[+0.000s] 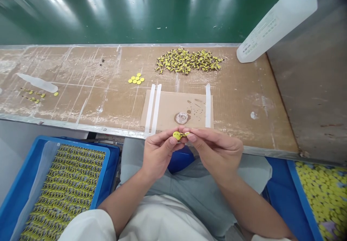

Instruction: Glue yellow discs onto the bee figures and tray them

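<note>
The left hand and right hand both pinch a small round yellow disc at twelve o'clock, just off the brown cardboard-topped bench; a slackened pinch could drop it into the lap.

I have a white plastic bottle with a blue cap tilted over the table's far right end. A small glass dish sits on a taped cardboard sheet, a green conveyor belt runs beyond, and blue trays sit below on both sides.
</note>
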The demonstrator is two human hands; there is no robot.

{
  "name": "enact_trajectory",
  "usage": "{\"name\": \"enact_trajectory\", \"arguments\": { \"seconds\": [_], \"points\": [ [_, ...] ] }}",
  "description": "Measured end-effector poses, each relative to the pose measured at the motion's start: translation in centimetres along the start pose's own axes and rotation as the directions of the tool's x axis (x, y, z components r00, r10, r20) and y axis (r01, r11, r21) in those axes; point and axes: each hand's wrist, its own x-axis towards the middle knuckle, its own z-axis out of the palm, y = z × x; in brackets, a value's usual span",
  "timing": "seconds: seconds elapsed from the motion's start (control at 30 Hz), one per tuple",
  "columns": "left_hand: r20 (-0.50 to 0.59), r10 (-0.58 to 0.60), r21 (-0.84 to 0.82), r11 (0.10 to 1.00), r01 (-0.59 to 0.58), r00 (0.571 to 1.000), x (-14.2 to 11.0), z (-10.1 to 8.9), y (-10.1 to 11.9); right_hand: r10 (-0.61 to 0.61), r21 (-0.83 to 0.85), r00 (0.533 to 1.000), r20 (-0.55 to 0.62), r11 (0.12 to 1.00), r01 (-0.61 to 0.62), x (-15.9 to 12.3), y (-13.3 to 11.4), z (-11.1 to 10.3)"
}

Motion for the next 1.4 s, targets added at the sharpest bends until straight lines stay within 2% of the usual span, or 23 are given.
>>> {"name": "enact_trajectory", "arguments": {
  "seconds": [0.13, 0.37, 0.67, 1.4],
  "points": [
    [0.027, 0.007, -0.024, 1.000, -0.007, 1.000, 0.03, -0.03, -0.03, -0.008, -0.010, 1.000, 0.011, 1.000, 0.008, -0.03, 0.05, -0.08],
    [0.006, 0.010, -0.008, 1.000, -0.010, 1.000, 0.03, -0.14, -0.14, -0.031, -0.051, 0.999, 0.021, 0.998, 0.032, 0.01, 0.22, -0.21],
    [0.003, 0.065, -0.004, 0.998, -0.065, 0.998, 0.08, -0.10, -0.09, -0.162, -0.155, 0.984, 0.074, 0.973, 0.172, 0.38, 0.00, -0.27],
    [0.004, 0.100, 0.076, 0.992, -0.100, 0.995, -0.24, 0.03, 0.37, -0.090, -0.182, 0.995, 0.031, 0.979, 0.094, 0.39, -0.23, -0.04]
  ]
}}
